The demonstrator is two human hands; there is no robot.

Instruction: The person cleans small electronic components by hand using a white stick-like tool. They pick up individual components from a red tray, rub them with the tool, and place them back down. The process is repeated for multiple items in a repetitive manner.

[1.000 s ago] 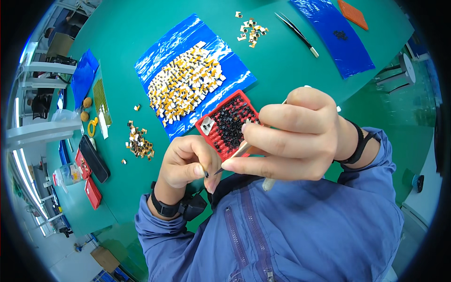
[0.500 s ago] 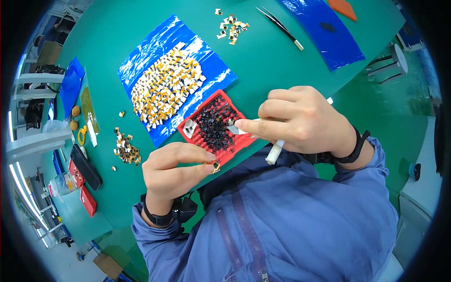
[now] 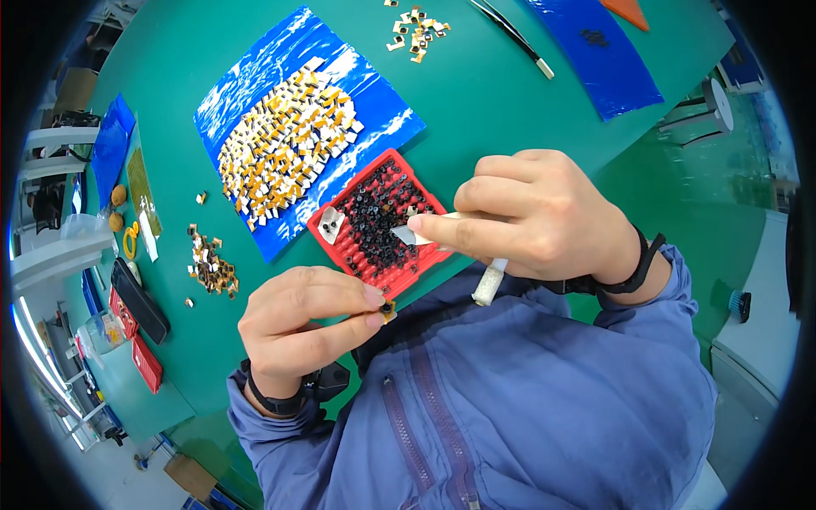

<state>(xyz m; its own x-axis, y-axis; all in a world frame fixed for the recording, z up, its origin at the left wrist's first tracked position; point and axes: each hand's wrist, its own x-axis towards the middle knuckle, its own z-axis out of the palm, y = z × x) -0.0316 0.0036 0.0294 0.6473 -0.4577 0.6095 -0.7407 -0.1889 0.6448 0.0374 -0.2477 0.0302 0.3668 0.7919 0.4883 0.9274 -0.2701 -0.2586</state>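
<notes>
My left hand [image 3: 310,327] pinches a small gold-and-black part [image 3: 388,311] between thumb and forefinger, just off the near left edge of a red tray [image 3: 314,228]. Many tiny black ring-like pieces [image 3: 374,217] lie in this ribbed tray, and a white scrap [image 3: 331,223] with dark specks rests in its left corner. Closed around a knife, my right hand [image 3: 544,221] is above the tray's right side. The knife's flat pale blade [image 3: 405,234] reaches over the black pieces, and its white wrapped handle [image 3: 490,285] sticks out below the hand.
Beyond the tray, a blue sheet [image 3: 259,81] bears a heap of white-and-gold parts [image 3: 285,144]. Smaller piles [image 3: 211,268] lie left and far [image 3: 418,32]. Tweezers [image 3: 514,38] and another blue sheet [image 3: 595,64] lie at the far right. A black case [image 3: 140,302] sits left.
The table and everything on it have shifted slightly left and up in view. My left hand has moved a little left and down with the part; the blade remains over the tray.
</notes>
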